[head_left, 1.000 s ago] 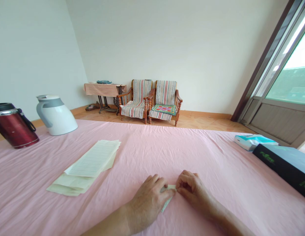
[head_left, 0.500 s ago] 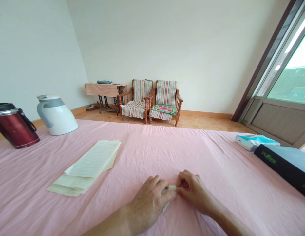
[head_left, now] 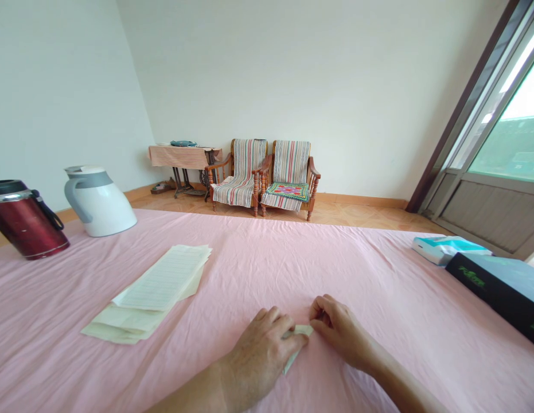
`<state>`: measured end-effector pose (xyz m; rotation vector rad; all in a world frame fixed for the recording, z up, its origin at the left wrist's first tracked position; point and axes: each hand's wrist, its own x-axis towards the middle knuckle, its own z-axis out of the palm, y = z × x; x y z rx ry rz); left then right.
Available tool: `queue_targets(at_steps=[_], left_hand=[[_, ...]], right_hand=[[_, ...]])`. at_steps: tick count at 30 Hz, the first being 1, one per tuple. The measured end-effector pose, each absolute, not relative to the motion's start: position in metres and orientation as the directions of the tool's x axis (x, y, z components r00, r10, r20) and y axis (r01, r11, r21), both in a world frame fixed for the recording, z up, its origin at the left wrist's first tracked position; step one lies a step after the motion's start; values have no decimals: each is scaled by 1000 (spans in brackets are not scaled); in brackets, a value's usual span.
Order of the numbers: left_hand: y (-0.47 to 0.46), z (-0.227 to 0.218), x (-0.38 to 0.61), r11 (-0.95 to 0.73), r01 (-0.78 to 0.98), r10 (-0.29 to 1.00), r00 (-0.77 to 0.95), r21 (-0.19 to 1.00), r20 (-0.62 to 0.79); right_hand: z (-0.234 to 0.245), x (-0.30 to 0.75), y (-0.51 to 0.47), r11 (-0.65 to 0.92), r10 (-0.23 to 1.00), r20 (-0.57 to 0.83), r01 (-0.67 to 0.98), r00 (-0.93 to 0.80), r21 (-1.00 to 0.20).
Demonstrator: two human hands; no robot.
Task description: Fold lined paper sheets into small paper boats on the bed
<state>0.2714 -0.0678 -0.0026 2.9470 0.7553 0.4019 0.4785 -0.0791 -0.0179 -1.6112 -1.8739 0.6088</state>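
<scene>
Near the front edge of the tabletop (head_left: 378, 269), which is covered by a pink cloth, the left hand (head_left: 260, 350) lies flat on a small folded paper (head_left: 297, 343), its fingers (head_left: 292, 339) spread narrow and pressing the paper down. The right hand (head_left: 338, 327) touches the paper's right end, its fingers (head_left: 317, 312) curled together in a pinch at that corner. A loose stack of lined sheets (head_left: 157, 292) lies well apart toward the left. A white jug (head_left: 98, 201) and a red flask (head_left: 23, 221) stand at the far left corner. 2 boxes, 1 teal-and-white (head_left: 449, 248) and 1 dark (head_left: 503, 287), sit at the right edge.
</scene>
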Motion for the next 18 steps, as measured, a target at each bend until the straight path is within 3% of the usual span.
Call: queue_targets(at_steps=[18], left_hand=[[-68, -1, 273, -876, 458, 482, 841, 149, 247]], right_hand=[[-22, 477, -78, 149, 989, 117, 744, -95, -651]])
